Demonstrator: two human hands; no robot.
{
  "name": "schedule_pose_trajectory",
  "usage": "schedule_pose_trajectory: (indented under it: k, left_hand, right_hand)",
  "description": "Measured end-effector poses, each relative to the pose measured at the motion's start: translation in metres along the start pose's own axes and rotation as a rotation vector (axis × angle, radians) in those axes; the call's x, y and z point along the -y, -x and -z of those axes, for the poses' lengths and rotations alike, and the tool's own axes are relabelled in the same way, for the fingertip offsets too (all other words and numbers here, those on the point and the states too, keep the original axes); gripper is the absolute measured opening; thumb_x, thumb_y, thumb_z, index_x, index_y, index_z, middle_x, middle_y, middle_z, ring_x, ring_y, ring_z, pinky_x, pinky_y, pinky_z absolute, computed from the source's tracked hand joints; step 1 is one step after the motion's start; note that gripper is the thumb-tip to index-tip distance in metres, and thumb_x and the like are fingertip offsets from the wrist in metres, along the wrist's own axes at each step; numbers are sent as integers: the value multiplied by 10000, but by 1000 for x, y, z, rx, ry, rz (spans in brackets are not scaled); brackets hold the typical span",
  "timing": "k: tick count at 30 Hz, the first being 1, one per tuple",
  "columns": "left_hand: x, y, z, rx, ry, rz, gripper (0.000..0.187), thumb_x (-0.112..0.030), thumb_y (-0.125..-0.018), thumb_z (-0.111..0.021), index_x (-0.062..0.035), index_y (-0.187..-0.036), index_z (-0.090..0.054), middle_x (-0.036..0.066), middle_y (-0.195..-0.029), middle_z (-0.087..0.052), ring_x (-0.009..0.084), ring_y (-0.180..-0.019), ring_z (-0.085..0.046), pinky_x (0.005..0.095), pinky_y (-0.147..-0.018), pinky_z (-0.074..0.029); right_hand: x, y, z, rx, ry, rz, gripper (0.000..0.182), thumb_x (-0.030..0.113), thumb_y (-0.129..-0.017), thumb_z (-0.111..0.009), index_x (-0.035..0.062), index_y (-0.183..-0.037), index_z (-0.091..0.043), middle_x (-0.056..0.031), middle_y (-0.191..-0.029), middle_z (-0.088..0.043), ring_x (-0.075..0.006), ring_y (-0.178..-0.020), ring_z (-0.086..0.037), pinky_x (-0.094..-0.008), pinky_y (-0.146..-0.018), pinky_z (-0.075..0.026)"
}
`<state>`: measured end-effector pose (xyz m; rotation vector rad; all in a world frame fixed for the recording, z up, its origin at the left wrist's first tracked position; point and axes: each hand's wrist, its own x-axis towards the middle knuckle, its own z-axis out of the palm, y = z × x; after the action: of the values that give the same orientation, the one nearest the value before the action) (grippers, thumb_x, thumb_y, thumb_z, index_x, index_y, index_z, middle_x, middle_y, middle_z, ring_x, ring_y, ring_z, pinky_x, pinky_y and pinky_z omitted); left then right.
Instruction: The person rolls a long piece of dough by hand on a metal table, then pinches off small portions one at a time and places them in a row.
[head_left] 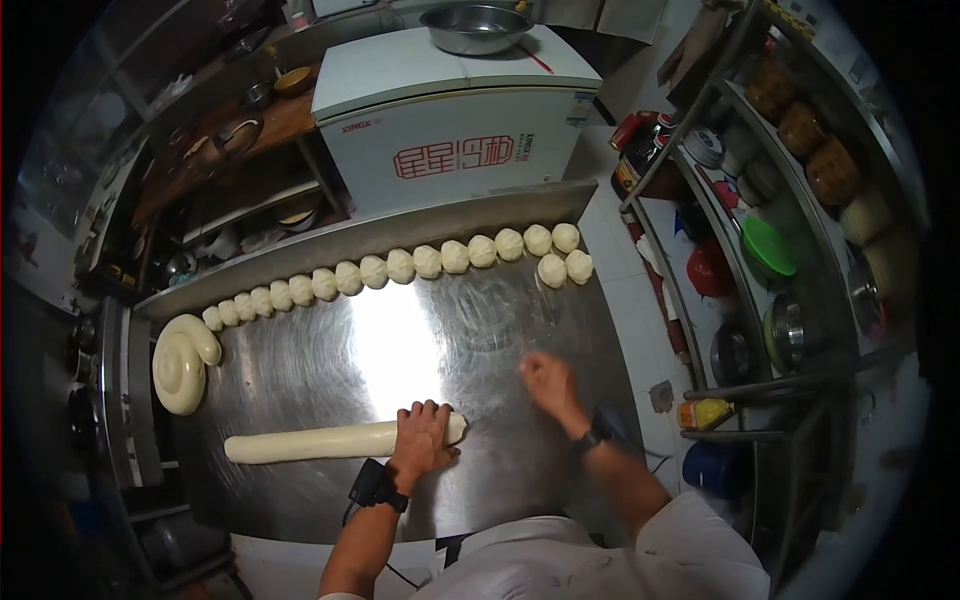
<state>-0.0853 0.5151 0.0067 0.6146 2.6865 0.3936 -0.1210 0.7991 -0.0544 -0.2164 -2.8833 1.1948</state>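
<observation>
Clamping the dough log (330, 441) near its end, left hand (420, 440) risks squashing it; right hand (547, 383) blurred, grip undeterminable.

A steel worktable (480, 340) fills the middle of the frame, catching a bright glare. Above it stands a white chest freezer (455, 110) with a metal bowl (476, 28) on top. Cluttered wooden shelves (230, 150) occupy the upper left; a metal rack (790, 230) of pots and jars lines the right, over a pale tiled floor (625, 290).
</observation>
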Motion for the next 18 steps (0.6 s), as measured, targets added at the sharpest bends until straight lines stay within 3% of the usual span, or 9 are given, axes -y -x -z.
schedule_pose_trajectory:
  k: [1, 3, 4, 6, 7, 9, 12, 15, 18]
  left_hand:
    - [6, 2, -2, -23, 19, -39, 596, -331, -705, -853, -90, -1196, -615, 128, -1136, -597, 317, -1099, -563, 474, -907, -446]
    - [13, 5, -9, -45, 34, -90, 564, -302, -719, -849, -82, -1184, -618, 129, -1124, -602, 315, -1084, -568, 467, -898, -449]
    - [16, 6, -14, -112, 73, -130, 558, -278, -731, -846, -76, -1197, -615, 127, -1107, -605, 313, -1068, -574, 460, -891, -451]
    - [20, 9, -17, -175, 111, -174, 552, -254, -743, -844, -70, -1209, -612, 125, -1090, -607, 312, -1052, -580, 453, -884, -454]
    - [22, 13, -17, -239, 154, -220, 589, -241, -733, -855, -63, -1237, -608, 124, -1077, -608, 314, -1040, -584, 448, -881, -455]
    - [25, 20, -16, -306, 198, -265, 626, -228, -723, -866, -57, -1265, -604, 124, -1063, -610, 316, -1028, -588, 442, -879, -457]
    - [27, 26, -14, -371, 262, -321, 777, -209, -681, -899, -33, -1359, -561, 131, -1043, -615, 328, -1007, -594, 446, -879, -456]
    - [33, 28, -25, -353, 345, -315, 945, -230, -679, -922, 25, -1461, -457, 142, -1042, -639, 336, -970, -603, 457, -880, -454]
    - [37, 31, -30, -357, 282, -244, 986, -252, -679, -926, 12, -1489, -430, 146, -1088, -649, 336, -1024, -612, 443, -901, -459]
  right_hand:
    - [-11, 25, -21, 121, -194, -76, 344, 281, -955, -703, -22, -1119, -700, -98, -968, -745, -229, -918, -728, -340, -763, -572]
    - [-31, 63, -81, 258, -535, -216, 307, 245, -987, -677, 8, -1183, -687, -61, -1060, -720, -146, -956, -691, -283, -758, -568]
    - [-12, 67, -83, 248, -535, -216, 307, 245, -987, -677, 8, -1183, -687, -61, -1060, -720, -146, -956, -691, -283, -758, -568]
    - [41, 82, -70, 422, -878, -408, 324, 227, -995, -651, 25, -1247, -660, -71, -1148, -687, -159, -1008, -677, -304, -770, -584]
    - [55, 83, -69, 419, -879, -410, 324, 227, -995, -651, 25, -1247, -660, -71, -1148, -687, -159, -1008, -677, -304, -770, -584]
    - [76, 79, -69, 640, -1023, -481, 323, 248, -1003, -620, 29, -1239, -646, -87, -1195, -655, -143, -1042, -656, -297, -792, -587]
    - [90, 76, -86, 714, -1006, -505, 376, 311, -961, -666, 26, -1206, -663, -93, -1134, -656, -190, -1000, -663, -317, -724, -597]
    - [88, 71, -104, 760, -946, -566, 372, 327, -938, -681, 43, -1176, -664, -82, -1102, -654, -185, -981, -656, -334, -710, -590]
    - [87, 78, -128, 583, -936, -660, 414, 369, -916, -697, 79, -1210, -654, -90, -1134, -655, -204, -1002, -660, -377, -697, -589]
